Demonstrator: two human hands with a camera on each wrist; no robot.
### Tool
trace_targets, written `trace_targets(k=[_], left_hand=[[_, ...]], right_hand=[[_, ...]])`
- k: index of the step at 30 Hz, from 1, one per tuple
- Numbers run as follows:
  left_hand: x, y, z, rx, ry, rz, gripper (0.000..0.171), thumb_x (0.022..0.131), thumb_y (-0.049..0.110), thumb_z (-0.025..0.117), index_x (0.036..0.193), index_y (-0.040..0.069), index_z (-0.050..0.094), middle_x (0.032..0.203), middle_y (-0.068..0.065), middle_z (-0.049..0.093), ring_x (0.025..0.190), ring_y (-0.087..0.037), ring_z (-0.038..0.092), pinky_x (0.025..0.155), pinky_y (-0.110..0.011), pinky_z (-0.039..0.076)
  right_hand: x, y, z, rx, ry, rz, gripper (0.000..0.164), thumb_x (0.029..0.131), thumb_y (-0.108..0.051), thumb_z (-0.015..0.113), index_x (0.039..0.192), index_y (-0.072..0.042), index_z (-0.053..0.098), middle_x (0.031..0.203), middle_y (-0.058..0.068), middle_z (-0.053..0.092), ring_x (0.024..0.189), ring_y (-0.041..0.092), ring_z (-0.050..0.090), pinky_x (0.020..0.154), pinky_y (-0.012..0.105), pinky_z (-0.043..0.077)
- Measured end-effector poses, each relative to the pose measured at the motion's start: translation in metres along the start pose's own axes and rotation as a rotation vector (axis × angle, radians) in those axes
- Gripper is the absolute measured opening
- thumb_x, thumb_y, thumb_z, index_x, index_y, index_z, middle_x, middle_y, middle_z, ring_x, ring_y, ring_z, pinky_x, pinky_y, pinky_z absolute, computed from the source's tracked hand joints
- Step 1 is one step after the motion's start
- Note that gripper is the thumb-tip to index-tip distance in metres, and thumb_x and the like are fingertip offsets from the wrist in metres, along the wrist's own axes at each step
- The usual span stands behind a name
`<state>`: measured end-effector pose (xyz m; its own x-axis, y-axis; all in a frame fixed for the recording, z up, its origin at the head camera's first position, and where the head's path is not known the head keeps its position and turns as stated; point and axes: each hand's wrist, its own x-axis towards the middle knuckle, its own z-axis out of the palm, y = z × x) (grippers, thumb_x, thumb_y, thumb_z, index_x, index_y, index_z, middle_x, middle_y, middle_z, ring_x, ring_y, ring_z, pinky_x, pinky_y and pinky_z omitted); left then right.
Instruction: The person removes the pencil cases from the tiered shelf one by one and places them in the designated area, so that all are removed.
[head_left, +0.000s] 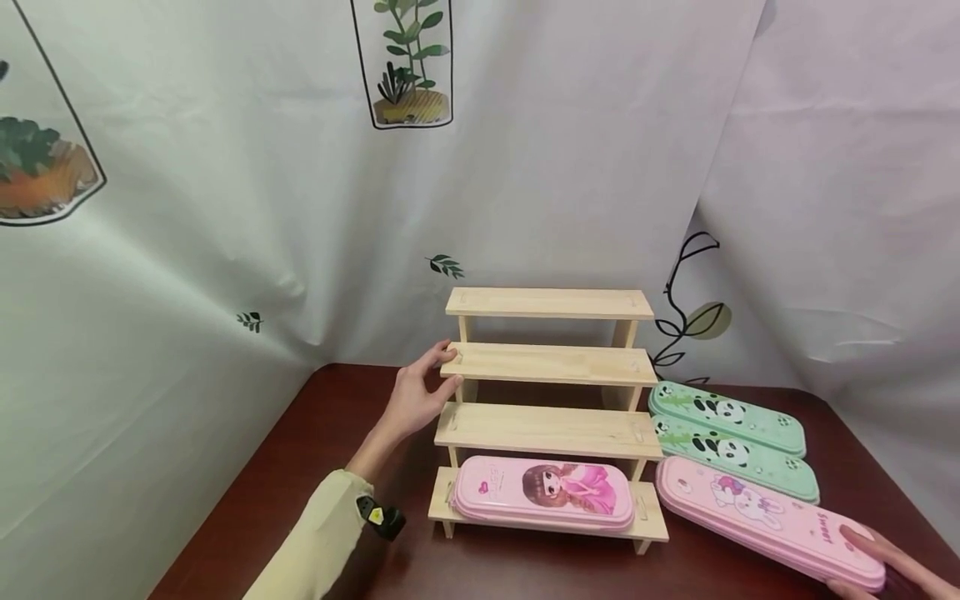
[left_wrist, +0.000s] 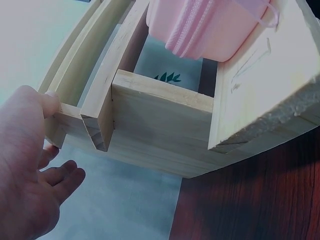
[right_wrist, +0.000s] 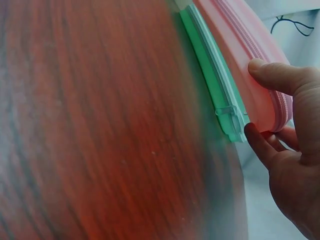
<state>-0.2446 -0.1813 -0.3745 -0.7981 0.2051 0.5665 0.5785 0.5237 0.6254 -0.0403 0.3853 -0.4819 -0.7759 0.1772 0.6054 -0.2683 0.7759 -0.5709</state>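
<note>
Four pale boards climb in steps on the wooden rack (head_left: 547,427), which stands on the dark red-brown counter (head_left: 262,500). At the rack's left end, the left hand (head_left: 414,402) pinches the edge of the second board from the top between thumb and fingers. The left wrist view shows the other fingers of that hand curving loosely in the air just outside the rack.

To the right of the rack, the right hand (right_wrist: 295,175) grips the end of a pink rabbit case (head_left: 757,512) farthest from the rack, its thumb on one face and its fingers around the other side. This case slants away from the rack's lower right corner toward the person, with rabbits and the word "Sweet" on its lid; whether it rests on anything cannot be told.

Two mint-green panda cases, a far one (head_left: 727,412) and a near one (head_left: 738,457), lie side by side just right of the rack, behind the rabbit case in the head view. On the rack's lowest board lies another pink case (head_left: 510,492), its lid bearing a long-haired cartoon girl. Behind the rack hangs a white curtain (head_left: 562,208) printed with plants. Left of the rack, a pale yellow sleeve (head_left: 318,529) meets a black wrist device (head_left: 381,515).
</note>
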Motion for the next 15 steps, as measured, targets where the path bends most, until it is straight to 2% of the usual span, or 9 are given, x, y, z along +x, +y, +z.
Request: trace_targets(k=[3,7,11,15], left_hand=[[-0.0002,-0.0005,-0.0001,0.002,0.001,-0.004,0.038,0.090,0.010,0.074,0.126,0.001,0.065,0.142,-0.016,0.056,0.130,-0.033,0.052,0.104,-0.051,0.042],[0.0000,-0.0015,-0.0002,0.001,0.008,-0.005,0.038,0.090,0.010,0.074,0.126,0.001,0.065,0.142,-0.014,0.056,0.129,-0.032,0.053,0.104,-0.050,0.042],[0.0007,-0.0023,0.0000,-0.007,0.007,0.002,0.039,0.090,0.010,0.074,0.127,0.001,0.065,0.142,-0.016,0.056,0.130,-0.033,0.052,0.104,-0.051,0.041],[0.0017,-0.0026,0.0005,-0.012,0.007,0.011,0.040,0.090,0.009,0.074,0.128,0.001,0.065,0.141,-0.018,0.055,0.130,-0.032,0.052,0.104,-0.051,0.041]], right_hand=[[0.0001,-0.0032,0.0010,0.008,-0.022,0.035,0.077,0.062,0.008,0.091,0.133,-0.008,0.066,0.130,-0.030,0.050,0.113,-0.018,0.045,0.085,-0.001,0.033],[-0.0003,-0.0013,0.0053,0.012,-0.048,0.154,0.071,0.069,-0.003,0.092,0.134,-0.008,0.064,0.122,-0.035,0.047,0.104,-0.023,0.044,0.076,-0.001,0.038],[-0.0003,0.0026,0.0077,0.001,-0.082,0.229,0.071,0.072,-0.010,0.091,0.137,-0.005,0.062,0.121,-0.036,0.044,0.100,-0.025,0.042,0.073,0.000,0.040],[0.0003,0.0030,0.0073,-0.063,-0.107,0.213,0.075,0.069,-0.020,0.093,0.135,-0.003,0.062,0.119,-0.043,0.039,0.102,-0.028,0.035,0.078,-0.003,0.031]])
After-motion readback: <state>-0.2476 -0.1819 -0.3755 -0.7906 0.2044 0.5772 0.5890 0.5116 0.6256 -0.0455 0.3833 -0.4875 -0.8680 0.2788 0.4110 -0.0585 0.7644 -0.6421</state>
